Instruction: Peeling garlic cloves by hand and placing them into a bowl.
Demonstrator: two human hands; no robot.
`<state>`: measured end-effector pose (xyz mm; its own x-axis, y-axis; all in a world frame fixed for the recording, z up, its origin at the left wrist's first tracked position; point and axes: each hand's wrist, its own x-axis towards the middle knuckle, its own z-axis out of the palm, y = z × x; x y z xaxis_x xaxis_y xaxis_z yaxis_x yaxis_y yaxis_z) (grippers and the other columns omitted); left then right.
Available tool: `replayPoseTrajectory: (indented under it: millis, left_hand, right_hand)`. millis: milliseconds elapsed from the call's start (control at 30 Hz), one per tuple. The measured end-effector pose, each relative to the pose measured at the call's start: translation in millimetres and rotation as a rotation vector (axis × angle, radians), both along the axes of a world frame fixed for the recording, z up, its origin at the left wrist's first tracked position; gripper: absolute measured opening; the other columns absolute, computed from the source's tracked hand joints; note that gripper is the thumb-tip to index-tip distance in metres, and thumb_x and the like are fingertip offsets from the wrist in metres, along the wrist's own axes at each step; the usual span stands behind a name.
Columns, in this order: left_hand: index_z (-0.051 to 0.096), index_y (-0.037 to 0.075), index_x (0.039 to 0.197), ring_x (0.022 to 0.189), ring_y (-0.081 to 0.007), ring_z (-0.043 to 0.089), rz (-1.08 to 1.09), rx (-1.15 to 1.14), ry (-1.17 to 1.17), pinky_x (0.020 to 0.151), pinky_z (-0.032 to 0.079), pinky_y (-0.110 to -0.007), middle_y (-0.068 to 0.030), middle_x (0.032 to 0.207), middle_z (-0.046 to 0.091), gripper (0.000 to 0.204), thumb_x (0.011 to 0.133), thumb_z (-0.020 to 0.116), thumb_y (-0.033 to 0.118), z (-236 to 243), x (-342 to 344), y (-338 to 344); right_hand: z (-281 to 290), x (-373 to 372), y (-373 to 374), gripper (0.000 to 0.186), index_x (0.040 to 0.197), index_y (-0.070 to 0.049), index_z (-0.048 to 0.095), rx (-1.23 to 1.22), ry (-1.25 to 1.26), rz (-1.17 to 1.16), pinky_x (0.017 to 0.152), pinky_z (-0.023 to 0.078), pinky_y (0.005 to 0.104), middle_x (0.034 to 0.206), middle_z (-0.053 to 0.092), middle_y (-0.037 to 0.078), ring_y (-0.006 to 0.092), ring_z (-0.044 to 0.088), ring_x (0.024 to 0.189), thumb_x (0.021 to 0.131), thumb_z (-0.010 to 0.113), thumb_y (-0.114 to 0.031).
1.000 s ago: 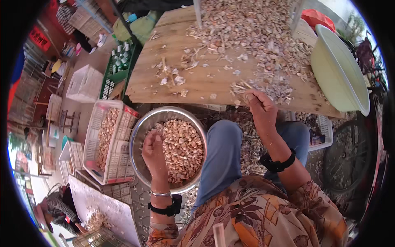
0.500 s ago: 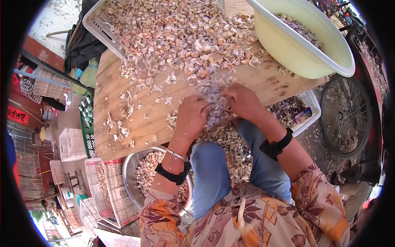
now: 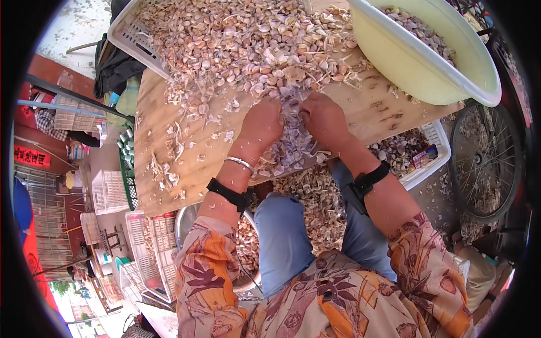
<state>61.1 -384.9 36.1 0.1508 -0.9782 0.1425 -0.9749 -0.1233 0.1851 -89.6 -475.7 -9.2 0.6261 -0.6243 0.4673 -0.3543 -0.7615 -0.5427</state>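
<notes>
A large heap of garlic cloves (image 3: 253, 50) covers the far part of a wooden tabletop (image 3: 208, 163). My left hand (image 3: 265, 121) and my right hand (image 3: 324, 119) are at its near edge, a small gap apart, with fingers curled inward. Between them a strip of purplish garlic cloves and papery skins (image 3: 292, 143) runs back toward the table's near edge. Both sets of fingertips reach into the cloves; whatever they pinch is hidden. Dark straps circle both forearms.
A pale yellow basin (image 3: 417, 79) with cloves stands at the far right. Below the table are a white basket of cloves (image 3: 442, 152) on the right and a metal basin (image 3: 183, 225) on the left. Crates (image 3: 160, 236) stack farther left; a spoked wheel (image 3: 479, 163) stands right.
Both hands have moved forward from close to the table's near edge up to the heap. More of the purplish cloves and skins now shows behind them, between my wrists.
</notes>
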Motion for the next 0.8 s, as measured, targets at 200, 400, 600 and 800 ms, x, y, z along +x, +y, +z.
replayPoseTrajectory:
  millis: [200, 400, 600, 800]
  left_hand:
    - [0.059, 0.000, 0.095, 0.085, -0.0249, 0.063, 0.400, -0.316, 1.638, 0.074, 0.053, -0.036, -0.0111, 0.092, 0.064, 0.016, 0.081, 0.055, 0.007, 12.3, 16.6, 30.8]
    - [0.061, 0.002, 0.101, 0.083, -0.0217, 0.064, 0.326, -0.306, 1.888, 0.072, 0.052, -0.033, -0.0095, 0.093, 0.064, 0.019, 0.084, 0.058, 0.008, 5.4, -4.9, 27.9]
    - [0.060, 0.002, 0.108, 0.084, -0.0341, 0.060, -0.033, -0.363, 0.402, 0.074, 0.048, -0.041, -0.0179, 0.097, 0.062, 0.029, 0.080, 0.061, 0.009, -18.5, -46.6, -5.7]
    - [0.057, 0.001, 0.100, 0.082, -0.0287, 0.061, -0.131, -0.214, 0.356, 0.073, 0.048, -0.037, -0.0128, 0.086, 0.062, 0.020, 0.084, 0.058, 0.012, -21.4, -49.3, -18.2]
  right_hand:
    - [4.4, -17.7, -7.2, 0.008, 0.082, -0.008, 0.067, 0.282, -0.177, -0.076, 0.068, 0.049, 0.0384, 0.084, 0.064, 0.010, 0.0304, 0.062, 0.079, 0.079, 0.061, -0.013]
    - [6.3, -19.5, -10.8, 0.013, 0.087, -0.003, 0.067, 0.587, -0.335, -0.005, 0.061, 0.048, 0.0289, 0.075, 0.066, 0.006, 0.0151, 0.061, 0.066, 0.081, 0.063, -0.014]
    - [10.9, -22.0, -17.3, 0.011, 0.086, -0.001, 0.066, 0.879, -0.314, -0.052, 0.053, 0.045, 0.0232, 0.071, 0.063, 0.001, 0.0078, 0.056, 0.061, 0.083, 0.062, -0.011]
    - [13.3, -22.5, -18.2, 0.010, 0.089, -0.002, 0.064, 1.145, -0.561, 0.120, 0.052, 0.044, 0.0191, 0.070, 0.061, 0.000, 0.0052, 0.055, 0.061, 0.087, 0.061, -0.011]
